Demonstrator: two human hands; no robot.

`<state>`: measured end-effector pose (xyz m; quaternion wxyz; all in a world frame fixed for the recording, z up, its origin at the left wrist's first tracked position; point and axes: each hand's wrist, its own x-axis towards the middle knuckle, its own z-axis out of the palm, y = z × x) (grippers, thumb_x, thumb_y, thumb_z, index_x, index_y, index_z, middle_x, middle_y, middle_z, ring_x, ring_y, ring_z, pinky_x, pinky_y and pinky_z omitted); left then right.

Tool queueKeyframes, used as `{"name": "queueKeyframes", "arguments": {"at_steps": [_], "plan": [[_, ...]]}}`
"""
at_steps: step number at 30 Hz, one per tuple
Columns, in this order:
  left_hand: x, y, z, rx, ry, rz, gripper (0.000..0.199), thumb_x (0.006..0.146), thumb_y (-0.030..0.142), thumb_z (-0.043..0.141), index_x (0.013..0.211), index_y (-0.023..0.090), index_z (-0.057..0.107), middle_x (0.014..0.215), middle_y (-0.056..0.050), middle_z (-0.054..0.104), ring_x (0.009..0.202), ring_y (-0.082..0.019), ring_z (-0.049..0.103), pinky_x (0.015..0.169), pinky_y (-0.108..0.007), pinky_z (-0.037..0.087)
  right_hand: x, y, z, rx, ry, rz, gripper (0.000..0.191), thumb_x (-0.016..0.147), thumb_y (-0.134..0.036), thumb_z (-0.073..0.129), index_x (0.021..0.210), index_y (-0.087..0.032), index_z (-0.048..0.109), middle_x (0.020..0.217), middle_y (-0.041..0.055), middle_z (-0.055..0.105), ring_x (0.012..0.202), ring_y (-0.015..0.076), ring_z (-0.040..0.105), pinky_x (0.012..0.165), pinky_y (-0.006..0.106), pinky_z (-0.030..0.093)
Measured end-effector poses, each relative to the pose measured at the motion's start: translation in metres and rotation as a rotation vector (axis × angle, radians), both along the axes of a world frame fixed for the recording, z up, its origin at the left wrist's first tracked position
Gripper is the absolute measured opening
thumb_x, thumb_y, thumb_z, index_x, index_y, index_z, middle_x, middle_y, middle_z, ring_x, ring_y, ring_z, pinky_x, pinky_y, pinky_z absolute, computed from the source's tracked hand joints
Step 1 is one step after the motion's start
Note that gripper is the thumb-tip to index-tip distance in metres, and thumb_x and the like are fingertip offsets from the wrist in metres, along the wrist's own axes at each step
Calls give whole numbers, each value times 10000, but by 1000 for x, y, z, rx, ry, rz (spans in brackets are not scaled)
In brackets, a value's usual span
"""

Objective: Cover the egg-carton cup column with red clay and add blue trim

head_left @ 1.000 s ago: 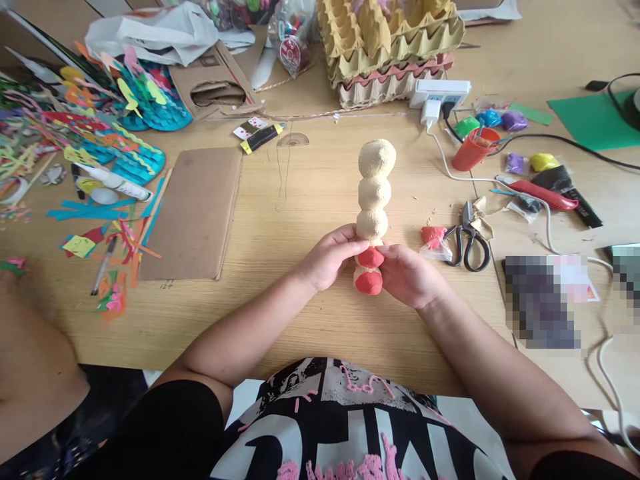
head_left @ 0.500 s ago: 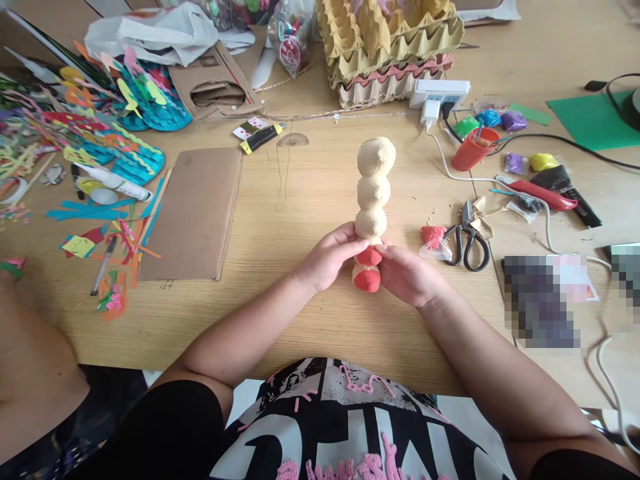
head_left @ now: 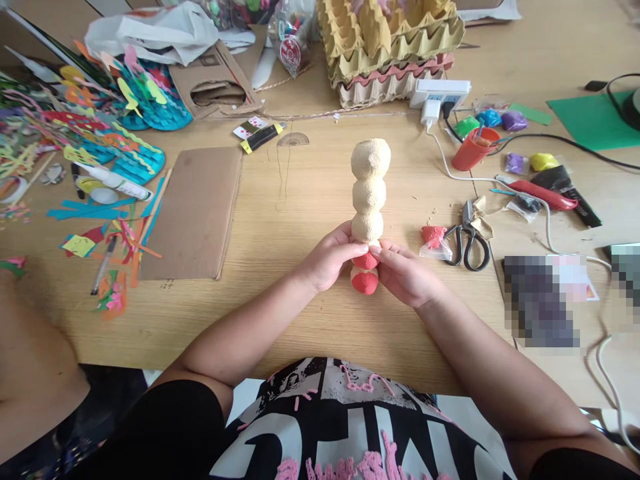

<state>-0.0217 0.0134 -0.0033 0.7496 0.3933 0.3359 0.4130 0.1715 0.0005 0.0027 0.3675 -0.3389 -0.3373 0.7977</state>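
Observation:
A strip of egg-carton cups [head_left: 369,193], a row of joined pale yellow bumps, is held lengthwise in front of me. The bumps nearest me carry a red, clay-like covering [head_left: 365,281]. On its left side my left hand [head_left: 333,257] is closed, thumb resting at the edge of the red. My right hand [head_left: 406,270] grips the other side, its thumb also by the red part. Both thumbs nearly meet; the fingers underneath are hidden. Right of the hands lies an opened packet of red clay [head_left: 433,237], beside black-handled scissors [head_left: 467,237].
Stacked egg trays [head_left: 395,47] and a white power strip [head_left: 443,93] stand at the back. A cardboard sheet [head_left: 190,213] lies left, near paper scraps and a glue bottle [head_left: 117,183]. An orange cup [head_left: 473,150] and cables are on the right. Another person's arm [head_left: 35,353] is at far left.
The far end of the egg-carton strip has swung slightly left and its angle has shifted a little. Both hands keep hold, and my right hand has moved slightly left.

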Motion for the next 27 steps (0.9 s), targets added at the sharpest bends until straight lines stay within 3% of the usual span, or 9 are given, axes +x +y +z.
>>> {"name": "queueKeyframes", "arguments": {"at_steps": [3,8,13,18,27], "plan": [[0,0,1,-11,-13,11,430,855,441,965,1101,214,695,887,12,736,775,-149,675,789,-327,543,-1,0,-1,-4,6,15,494,819,-636,1045,854,-236,757,824,8,718,740,167,606,691,304,534],[0,1,3,21,-28,37,476,879,534,972,1158,229,736,1030,-33,779,942,-194,722,853,-344,561,-2,1,-2,30,8,-17,480,851,-676,1011,934,-254,797,902,22,764,820,192,658,771,334,575],[0,3,3,35,1,20,380,837,440,959,1031,214,724,871,-10,718,836,-180,657,798,-345,527,-3,2,-4,60,-17,-40,504,815,-705,1030,922,-255,831,903,25,793,892,198,697,881,338,598],[2,4,7,12,31,49,301,775,346,893,967,202,711,871,5,714,823,-170,634,785,-331,512,-4,2,-10,30,-5,-91,497,797,-704,1038,903,-259,843,871,17,788,852,194,684,825,327,596],[2,5,7,31,-9,62,335,823,441,939,990,214,758,947,-20,737,898,-191,640,821,-345,512,-3,2,-7,13,48,-77,466,800,-668,1050,885,-261,839,813,-3,742,788,177,636,739,306,558]]}}
